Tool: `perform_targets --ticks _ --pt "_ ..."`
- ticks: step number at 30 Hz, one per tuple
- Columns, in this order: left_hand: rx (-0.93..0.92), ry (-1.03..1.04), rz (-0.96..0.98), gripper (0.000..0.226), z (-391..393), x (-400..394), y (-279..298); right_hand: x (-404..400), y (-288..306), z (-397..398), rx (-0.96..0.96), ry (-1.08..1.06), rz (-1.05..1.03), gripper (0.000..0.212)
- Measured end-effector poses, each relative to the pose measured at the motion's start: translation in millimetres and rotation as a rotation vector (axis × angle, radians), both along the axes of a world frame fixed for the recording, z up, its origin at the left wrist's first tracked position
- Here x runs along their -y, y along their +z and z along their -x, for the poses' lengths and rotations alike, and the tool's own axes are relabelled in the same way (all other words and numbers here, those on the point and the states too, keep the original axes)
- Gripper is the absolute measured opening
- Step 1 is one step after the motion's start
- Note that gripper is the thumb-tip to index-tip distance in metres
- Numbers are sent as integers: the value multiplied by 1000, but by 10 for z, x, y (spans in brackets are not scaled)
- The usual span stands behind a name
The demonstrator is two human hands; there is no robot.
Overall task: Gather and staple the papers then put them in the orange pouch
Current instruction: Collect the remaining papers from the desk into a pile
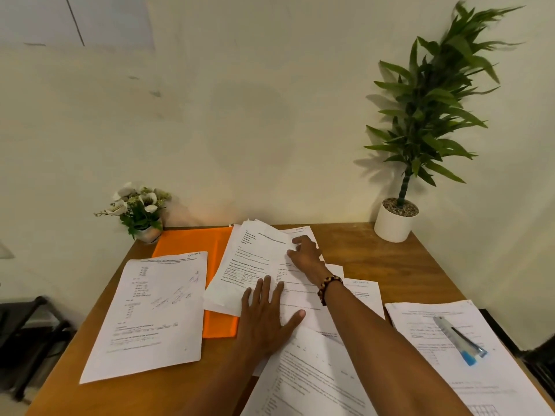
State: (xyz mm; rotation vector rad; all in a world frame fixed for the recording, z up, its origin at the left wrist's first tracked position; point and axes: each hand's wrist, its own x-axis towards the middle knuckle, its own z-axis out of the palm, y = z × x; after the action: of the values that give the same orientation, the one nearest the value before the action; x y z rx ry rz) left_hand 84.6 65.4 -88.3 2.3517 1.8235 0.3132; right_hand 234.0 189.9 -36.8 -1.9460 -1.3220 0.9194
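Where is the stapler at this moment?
In the head view, the stapler lies at the right of the table, on a stack of papers, right of the right forearm.

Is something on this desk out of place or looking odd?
Yes. The papers lie scattered at different angles, and some cover the orange pouch they should go into. The stapler lies on a separate sheet at the right. Both hands, left and right, rest on the middle papers.

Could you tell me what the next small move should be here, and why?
Probably draw the middle papers into one pile: the left hand lies flat on them, the right hand reaches their far edge, other sheets lie scattered, and the stapler sits unused.
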Motion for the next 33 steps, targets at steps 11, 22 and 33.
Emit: perform_targets --ticks 11,22,33 --pt "17 7 -30 93 2 10 6 -34 -7 66 70 -125 -143 31" --pt "63 6 -34 91 20 44 21 -103 614 50 -35 -256 -398 30" --pt "102 8 -48 88 23 58 16 -199 1333 -87 -84 -277 -543 17"
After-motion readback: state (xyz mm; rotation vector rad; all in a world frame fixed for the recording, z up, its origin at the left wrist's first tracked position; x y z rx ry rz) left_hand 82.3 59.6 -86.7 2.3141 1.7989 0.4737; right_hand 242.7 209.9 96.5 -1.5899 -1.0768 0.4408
